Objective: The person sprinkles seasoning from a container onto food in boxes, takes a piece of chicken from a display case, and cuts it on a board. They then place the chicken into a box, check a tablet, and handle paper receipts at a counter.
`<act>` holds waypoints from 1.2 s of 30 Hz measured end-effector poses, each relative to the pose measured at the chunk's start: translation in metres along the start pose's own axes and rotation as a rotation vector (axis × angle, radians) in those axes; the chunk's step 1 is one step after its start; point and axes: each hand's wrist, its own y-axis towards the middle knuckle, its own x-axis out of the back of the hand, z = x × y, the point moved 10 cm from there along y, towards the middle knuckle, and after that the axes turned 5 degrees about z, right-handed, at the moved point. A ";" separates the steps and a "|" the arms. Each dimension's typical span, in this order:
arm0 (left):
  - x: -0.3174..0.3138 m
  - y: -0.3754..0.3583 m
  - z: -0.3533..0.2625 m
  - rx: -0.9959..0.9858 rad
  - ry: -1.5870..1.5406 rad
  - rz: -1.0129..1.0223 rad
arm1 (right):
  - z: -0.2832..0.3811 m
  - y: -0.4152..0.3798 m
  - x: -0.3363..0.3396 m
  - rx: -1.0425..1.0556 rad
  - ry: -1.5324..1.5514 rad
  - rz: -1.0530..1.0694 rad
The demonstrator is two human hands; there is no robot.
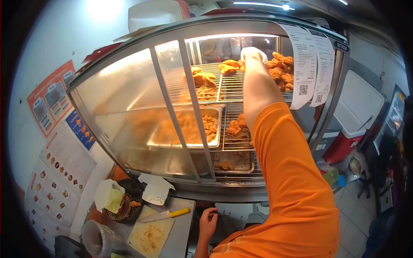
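Note:
My right arm, in an orange sleeve, reaches through the open side of a heated glass display case (228, 188). A white glove or wrap covers my right hand (254, 54) at the top wire rack (232, 88), between small fried pieces (230, 66) and a pile of fried chicken (282, 73). Its fingers are hidden. Low in front of the case, my left hand (208, 221) is held with curled fingers, near a yellow-handled knife (178, 212). Whether it holds anything is too small to tell.
A stained cutting board (150, 236) lies on the counter at lower left, near open white boxes (157, 190) and a clear plastic tub (97, 238). Paper receipts (303, 64) hang over the case's right side. A red and white cooler (344, 146) stands at right.

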 end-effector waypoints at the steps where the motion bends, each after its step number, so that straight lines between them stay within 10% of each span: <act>1: 0.007 -0.007 0.016 0.065 0.054 -0.014 | -0.003 0.007 -0.001 -0.012 0.007 0.002; 24: 0.049 -0.017 0.041 0.160 -0.039 -0.031 | 0.168 -0.139 -0.010 0.596 -0.021 -0.179; 28: 0.042 -0.029 0.052 0.224 -0.080 0.011 | 0.133 -0.151 0.012 0.517 0.230 -0.473; 30: 0.037 -0.031 0.057 0.244 -0.069 0.046 | 0.131 -0.107 -0.007 0.326 -0.324 -0.617; 36: 0.026 -0.021 0.055 0.231 -0.001 0.136 | 0.000 -0.152 0.018 0.321 0.029 -0.711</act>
